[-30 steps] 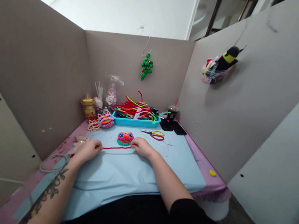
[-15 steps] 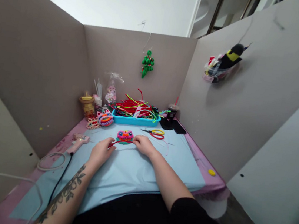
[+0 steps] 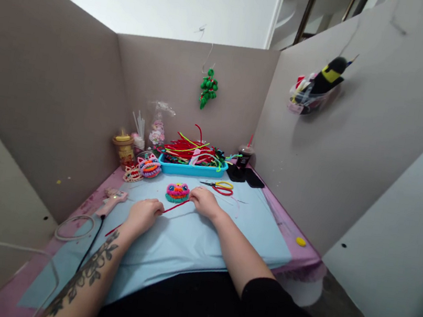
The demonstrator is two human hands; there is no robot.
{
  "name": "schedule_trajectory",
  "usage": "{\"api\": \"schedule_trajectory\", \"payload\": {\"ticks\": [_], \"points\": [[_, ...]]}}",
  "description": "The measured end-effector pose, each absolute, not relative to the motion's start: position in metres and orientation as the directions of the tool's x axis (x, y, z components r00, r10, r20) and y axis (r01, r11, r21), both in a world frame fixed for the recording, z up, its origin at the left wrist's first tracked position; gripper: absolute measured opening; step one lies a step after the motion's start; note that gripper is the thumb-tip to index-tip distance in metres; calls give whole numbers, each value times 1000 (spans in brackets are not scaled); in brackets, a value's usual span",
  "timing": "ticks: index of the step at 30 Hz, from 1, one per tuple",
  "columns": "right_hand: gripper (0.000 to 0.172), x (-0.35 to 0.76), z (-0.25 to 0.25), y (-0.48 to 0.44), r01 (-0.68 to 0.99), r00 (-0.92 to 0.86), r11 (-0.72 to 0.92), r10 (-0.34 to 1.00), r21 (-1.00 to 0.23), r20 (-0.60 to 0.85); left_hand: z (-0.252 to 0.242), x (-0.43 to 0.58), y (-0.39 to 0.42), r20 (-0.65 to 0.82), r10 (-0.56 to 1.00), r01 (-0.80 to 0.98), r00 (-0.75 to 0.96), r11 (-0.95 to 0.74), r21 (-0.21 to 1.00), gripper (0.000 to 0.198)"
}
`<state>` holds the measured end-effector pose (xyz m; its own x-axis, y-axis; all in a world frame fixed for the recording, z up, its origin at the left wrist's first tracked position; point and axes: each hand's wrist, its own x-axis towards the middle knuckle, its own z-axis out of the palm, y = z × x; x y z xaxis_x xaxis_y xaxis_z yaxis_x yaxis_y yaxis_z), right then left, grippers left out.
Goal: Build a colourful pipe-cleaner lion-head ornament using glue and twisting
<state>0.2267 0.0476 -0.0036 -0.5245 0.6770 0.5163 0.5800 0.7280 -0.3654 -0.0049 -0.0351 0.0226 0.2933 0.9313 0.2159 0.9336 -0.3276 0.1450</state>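
A red pipe cleaner [image 3: 176, 207] is stretched straight between my two hands, low over the blue table cover. My left hand [image 3: 146, 213] is closed on it, and its loose end sticks out past the wrist on the left. The fingers of my right hand [image 3: 203, 201] pinch the other end. Just behind the strand, close to my right fingertips, lies a colourful pipe-cleaner animal face [image 3: 177, 192] in pink, orange and teal. Yellow-and-red-handled scissors [image 3: 223, 188] rest beyond my right hand.
A blue tray [image 3: 194, 170] heaped with pipe cleaners stands at the back. Two finished faces [image 3: 149, 166] sit left of it. A pink glue gun [image 3: 112, 202] with its cord lies at left. Dark phones [image 3: 253, 178] and a drink cup [image 3: 244, 156] are at back right. Grey panels surround the table.
The red pipe cleaner was bowed upward and now runs straight and slanted. My left hand has turned and moved slightly down, and a loose red end now shows left of its wrist.
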Motion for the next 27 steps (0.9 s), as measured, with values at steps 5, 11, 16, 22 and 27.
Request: {"api": "schedule_trajectory", "payload": {"ticks": [5,11,16,22,27], "points": [[13,218,-7,44,568,-501,717,691,-404,522,26,-9,-25,239,939,937,247,-294,187,26],[12,209,-11,38,536,-493,727,682,-429,540,21,28,-22,407,873,906,270,-373,199,36],[15,210,-10,37,456,-393,701,712,-549,582,15,38,-10,426,881,953,207,-279,114,24],[13,214,-4,38,353,-200,672,734,-651,649,1,30,-3,478,858,940,190,-299,163,23],[7,209,-7,34,354,-341,677,736,-645,585,-2,33,-6,486,838,912,248,-371,174,21]]}}
